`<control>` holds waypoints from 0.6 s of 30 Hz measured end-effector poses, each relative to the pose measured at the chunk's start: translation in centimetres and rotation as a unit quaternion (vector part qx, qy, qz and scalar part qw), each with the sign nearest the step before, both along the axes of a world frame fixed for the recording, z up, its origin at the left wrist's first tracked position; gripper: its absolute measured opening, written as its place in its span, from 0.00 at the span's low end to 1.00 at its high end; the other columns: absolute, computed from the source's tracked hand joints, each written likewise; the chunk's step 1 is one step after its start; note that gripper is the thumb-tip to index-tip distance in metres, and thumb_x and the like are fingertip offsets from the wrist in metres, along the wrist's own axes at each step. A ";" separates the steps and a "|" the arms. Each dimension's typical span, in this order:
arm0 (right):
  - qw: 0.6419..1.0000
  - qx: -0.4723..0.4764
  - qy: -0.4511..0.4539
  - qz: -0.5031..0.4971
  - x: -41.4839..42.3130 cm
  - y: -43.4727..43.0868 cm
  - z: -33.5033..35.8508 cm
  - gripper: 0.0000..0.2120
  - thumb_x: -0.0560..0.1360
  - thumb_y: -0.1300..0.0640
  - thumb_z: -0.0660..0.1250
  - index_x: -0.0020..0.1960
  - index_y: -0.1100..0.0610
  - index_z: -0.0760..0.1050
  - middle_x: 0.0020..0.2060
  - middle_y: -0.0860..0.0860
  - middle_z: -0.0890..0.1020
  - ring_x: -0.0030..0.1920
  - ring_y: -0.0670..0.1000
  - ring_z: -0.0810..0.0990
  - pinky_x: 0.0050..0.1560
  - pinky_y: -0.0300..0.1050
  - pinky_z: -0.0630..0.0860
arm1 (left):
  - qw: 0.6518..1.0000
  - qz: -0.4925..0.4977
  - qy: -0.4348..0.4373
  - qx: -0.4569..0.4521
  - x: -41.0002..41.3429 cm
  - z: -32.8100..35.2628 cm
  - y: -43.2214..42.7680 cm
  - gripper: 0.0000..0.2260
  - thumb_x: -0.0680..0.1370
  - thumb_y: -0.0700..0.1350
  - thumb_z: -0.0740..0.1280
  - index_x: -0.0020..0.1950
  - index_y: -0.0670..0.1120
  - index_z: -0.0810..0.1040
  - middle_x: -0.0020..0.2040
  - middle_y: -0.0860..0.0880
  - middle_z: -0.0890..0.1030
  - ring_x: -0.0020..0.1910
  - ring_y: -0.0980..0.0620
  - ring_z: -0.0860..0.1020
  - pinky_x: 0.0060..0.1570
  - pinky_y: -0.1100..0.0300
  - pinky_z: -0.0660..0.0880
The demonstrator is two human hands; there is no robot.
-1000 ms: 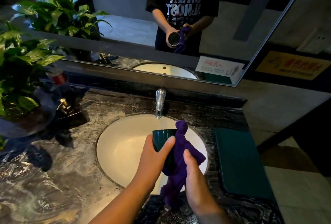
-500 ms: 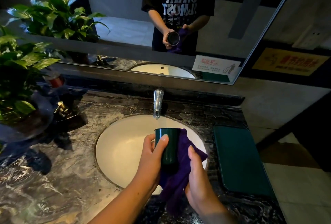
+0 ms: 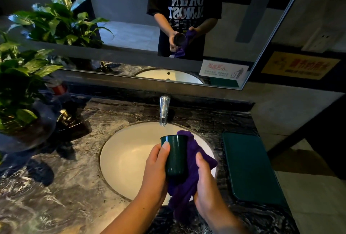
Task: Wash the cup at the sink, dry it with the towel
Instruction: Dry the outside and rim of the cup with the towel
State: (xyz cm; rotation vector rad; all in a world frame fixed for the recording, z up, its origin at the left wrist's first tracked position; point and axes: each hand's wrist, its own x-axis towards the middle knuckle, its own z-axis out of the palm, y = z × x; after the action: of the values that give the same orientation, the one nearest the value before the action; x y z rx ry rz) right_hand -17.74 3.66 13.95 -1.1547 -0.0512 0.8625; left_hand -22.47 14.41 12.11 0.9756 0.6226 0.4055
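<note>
Cup (image 3: 176,156) in left hand (image 3: 155,173), towel (image 3: 187,187) alongside

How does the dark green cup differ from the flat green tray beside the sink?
The dark green cup stands upright; the flat green tray lies low. The left hand grips the cup over the white sink; the tray rests untouched on the marble counter. Both are dark green.
</note>
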 end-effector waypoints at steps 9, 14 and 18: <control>0.983 -0.143 -0.111 0.038 0.3 -0.8 -1.5 0.47 0.61 0.23 0.59 0.66 0.56 0.76 0.36 0.43 0.84 0.39 0.49 0.78 0.38 0.39 0.74 | 0.986 -0.103 0.073 0.111 0.5 0.9 0.8 0.13 0.81 0.56 0.65 0.61 0.51 0.78 0.55 0.49 0.85 0.52 0.55 0.84 0.55 0.53 0.82; 0.995 -0.060 -0.075 0.029 -0.9 -0.9 -1.9 0.43 0.67 0.28 0.64 0.78 0.44 0.65 0.70 0.49 0.79 0.67 0.51 0.79 0.69 0.54 0.75 | 0.977 -0.090 0.107 0.164 0.5 0.5 -0.2 0.22 0.71 0.64 0.69 0.57 0.51 0.76 0.54 0.48 0.83 0.52 0.52 0.83 0.53 0.54 0.82; 0.998 -0.003 -0.055 -0.030 0.9 -1.0 -0.9 0.30 0.78 0.39 0.55 0.73 0.54 0.73 0.65 0.56 0.82 0.67 0.55 0.80 0.71 0.58 0.72 | 0.982 -0.140 0.051 0.119 0.4 0.1 -0.6 0.20 0.73 0.61 0.71 0.60 0.52 0.78 0.53 0.50 0.85 0.54 0.52 0.84 0.54 0.54 0.82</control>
State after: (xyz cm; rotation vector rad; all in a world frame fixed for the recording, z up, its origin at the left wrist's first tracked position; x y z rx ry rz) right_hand -16.80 2.70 13.08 -1.2021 -0.1040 0.7452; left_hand -22.12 13.83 12.18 1.2996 0.5262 0.1825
